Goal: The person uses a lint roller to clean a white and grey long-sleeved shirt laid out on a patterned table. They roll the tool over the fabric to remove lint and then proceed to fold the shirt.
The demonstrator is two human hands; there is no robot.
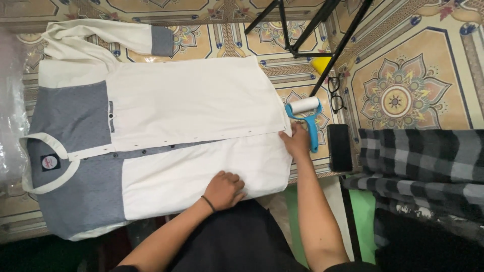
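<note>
At the far left, crinkled clear plastic wrap (11, 116) lies on the patterned floor (403, 60). Next to it begins the shirt (191, 106), white with grey shoulder panels, spread flat and face up on the floor. Its long axis runs left to right across the view: the collar (35, 166) points left, the hem points right toward the tripod. The button placket runs along the same line through the middle. One sleeve (116, 38), with a grey cuff, is folded across the top above the shoulder.

The left hand (223, 190), a dark band on its wrist, rests palm down on the lower front panel near the edge closest to the person, its fingers curled loosely and holding nothing. Further right, the right hand (296, 142) lies on the hem corner, fingers pressed flat to the cloth; whether it pinches the fabric cannot be told.

Just beside that hand lies a lint roller (308, 118) with a blue handle and white roll. To its right lie a dark phone (340, 147) and, above it, a pair of black-framed glasses (336, 93). Black tripod legs (327, 50) cross the top, a yellow object (320, 64) at their foot. A grey and black checked cloth (423, 166) fills the right.
</note>
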